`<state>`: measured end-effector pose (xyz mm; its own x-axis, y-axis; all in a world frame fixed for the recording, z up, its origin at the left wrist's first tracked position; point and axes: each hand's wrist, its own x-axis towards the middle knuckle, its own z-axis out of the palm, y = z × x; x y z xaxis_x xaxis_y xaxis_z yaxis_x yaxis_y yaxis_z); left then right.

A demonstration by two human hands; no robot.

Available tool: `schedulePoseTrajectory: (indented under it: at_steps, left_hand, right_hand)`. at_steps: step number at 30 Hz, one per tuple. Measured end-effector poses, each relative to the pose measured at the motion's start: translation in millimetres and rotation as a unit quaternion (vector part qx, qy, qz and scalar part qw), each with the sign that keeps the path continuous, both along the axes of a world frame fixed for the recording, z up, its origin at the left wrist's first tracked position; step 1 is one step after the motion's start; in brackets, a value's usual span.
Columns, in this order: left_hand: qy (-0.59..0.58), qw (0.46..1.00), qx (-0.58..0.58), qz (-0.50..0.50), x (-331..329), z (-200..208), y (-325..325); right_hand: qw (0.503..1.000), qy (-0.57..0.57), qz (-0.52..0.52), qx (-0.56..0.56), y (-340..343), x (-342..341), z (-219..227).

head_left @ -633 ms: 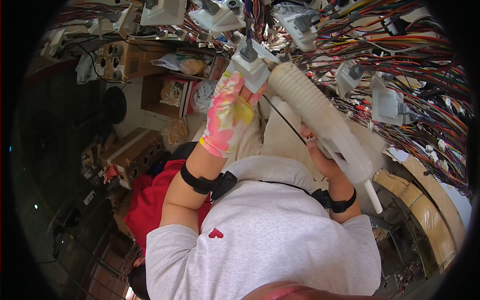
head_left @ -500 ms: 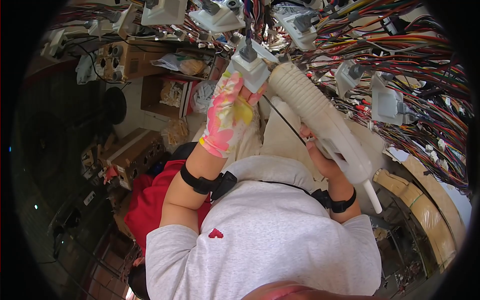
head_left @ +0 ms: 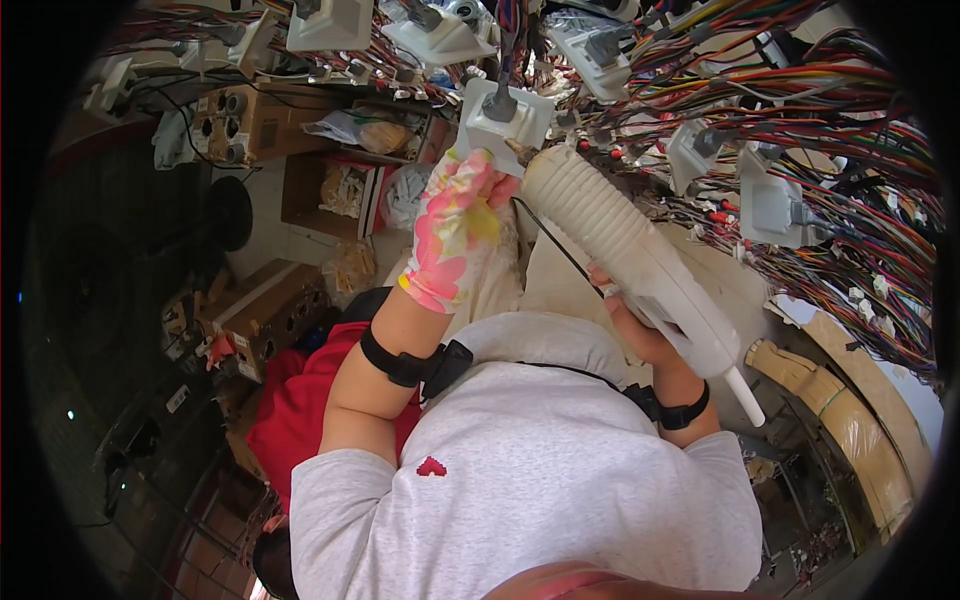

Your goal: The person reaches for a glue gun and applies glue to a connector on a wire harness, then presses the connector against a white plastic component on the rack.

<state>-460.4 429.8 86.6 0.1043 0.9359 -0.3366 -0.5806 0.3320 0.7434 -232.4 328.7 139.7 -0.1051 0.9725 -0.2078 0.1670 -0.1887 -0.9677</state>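
My left hand (head_left: 460, 210), in a pink, yellow and white flowered glove with bare fingertips, has its fingers curled at the lower edge of a white square plastic fitting (head_left: 535, 112). A grey plug (head_left: 499, 104) with a wire bundle running upward sits in that fitting. My right hand (head_left: 625, 308) grips a large white hot glue gun (head_left: 640, 240) from beneath, its fingers partly hidden by the body. The metal nozzle (head_left: 520, 150) is close to the fitting's lower right edge; whether they touch I cannot tell. From the gun's back end sticks a white glue stick (head_left: 745, 397).
More white fittings (head_left: 772, 210) hang among dense coloured wire bundles (head_left: 850, 100) at the top and right. Cardboard boxes (head_left: 270, 120) stand at the left. A thin black cord (head_left: 555, 245) runs between my hands. Wrapped brown material (head_left: 840, 430) lies at the far right.
The fitting has turned so that more of its face shows. The gun's nozzle end has shifted slightly left and down, and my left fingers have curled more.
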Motion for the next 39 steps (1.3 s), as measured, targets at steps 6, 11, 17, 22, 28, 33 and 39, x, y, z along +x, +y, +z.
schedulePoseTrajectory:
  at_steps: [6, 11, 17, 22, 28, 33, 39]
  left_hand:
    - [-0.172, 0.98, -0.058, -0.079, 0, 10, 10]
    - [-0.182, 0.962, -0.201, 0.009, 16, 52, 12]
    - [-0.267, 0.952, -0.151, -0.021, 18, 38, 18]
    - [-0.311, 0.936, -0.133, -0.096, 17, 11, 13]
    - [-0.364, 0.917, -0.124, -0.105, 15, -27, 16]
    - [-0.376, 0.917, -0.125, -0.044, 42, 14, 31]
    - [-0.483, 0.867, -0.099, -0.069, 44, 8, 34]
  right_hand:
    - [0.985, 0.118, -0.045, -0.117, -16, 6, -15]
    - [0.99, 0.086, -0.014, -0.113, -24, 8, -17]
    - [0.996, 0.051, 0.009, -0.066, -14, 2, 7]
    - [0.999, 0.022, 0.029, -0.021, -19, 5, 5]
    - [0.998, -0.015, -0.024, 0.048, -13, -1, 9]
    - [0.999, 0.002, -0.05, -0.013, -18, 2, 5]
    - [0.986, 0.106, -0.103, -0.078, -28, -2, -11]
